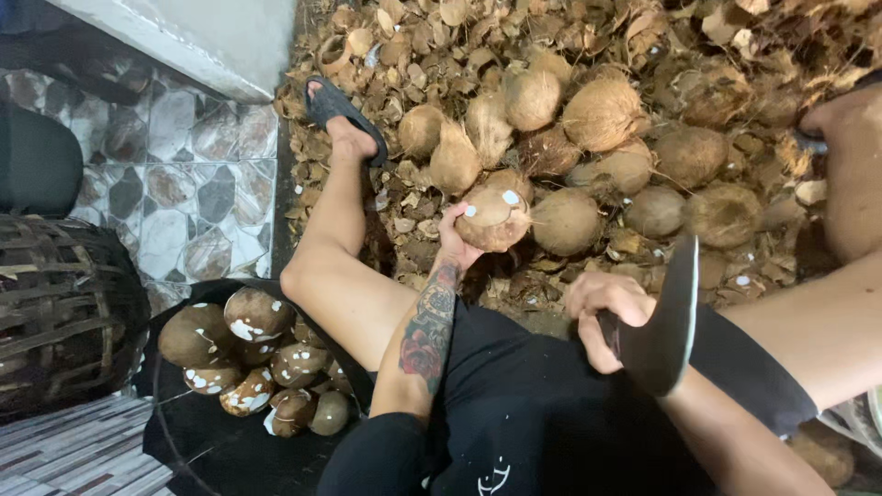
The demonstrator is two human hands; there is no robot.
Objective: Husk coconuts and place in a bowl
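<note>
My right hand (pixel 602 312) is closed tight around the handle of a knife (pixel 669 331), its broad dark blade standing up in front of my lap with the thin edge catching light. My left hand (pixel 452 241), at the end of my tattooed forearm, is cupped with fingers spread under a coconut (pixel 494 219), gripping it from the left side; the coconut is raised just above the ground between my knees, and it shows a few white nicks where the shell is chipped.

To my left, beside my thigh, sits a black tub (pixel 197 450) holding a heap of peeled nuts (pixel 253 354), brown with white patches. Left of the tub stands a dark woven basket (pixel 64 312) on the tiled floor (pixel 184 184).

Just beyond the coconut in my hand lies a pile (pixel 588 156) of husked coconuts, round and fibrous, some touching one another. My left foot in a sandal (pixel 340 115) rests at the pile's left edge. Past the pile, dry husk scraps (pixel 570 32) cover the ground to the far edge.
</note>
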